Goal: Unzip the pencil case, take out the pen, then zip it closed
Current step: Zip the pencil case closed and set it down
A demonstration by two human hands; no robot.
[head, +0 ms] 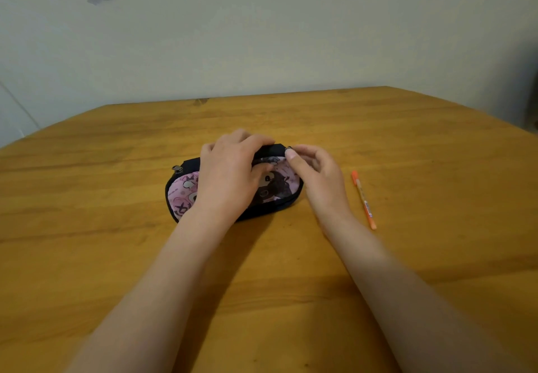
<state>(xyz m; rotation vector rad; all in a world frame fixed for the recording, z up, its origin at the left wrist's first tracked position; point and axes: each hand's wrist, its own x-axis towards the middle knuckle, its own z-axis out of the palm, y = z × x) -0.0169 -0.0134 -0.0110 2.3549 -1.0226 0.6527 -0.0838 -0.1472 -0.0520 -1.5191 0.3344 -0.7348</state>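
A pink cartoon-print pencil case point(186, 195) with black edging lies on the wooden table point(116, 256) in the middle of the head view. My left hand point(230, 168) rests on top of it, fingers curled over its far black edge, holding it down. My right hand point(317, 174) is at the case's far right corner, thumb and forefinger pinched on a small metal zipper pull point(289, 148). A second metal pull point(177, 168) sticks out at the case's far left end. An orange pen point(364, 199) lies on the table to the right of my right hand, apart from the case.
A pale wall point(262, 37) runs behind the table's far edge. Bare wood surrounds the case on all sides. The table's right corner falls away at the far right.
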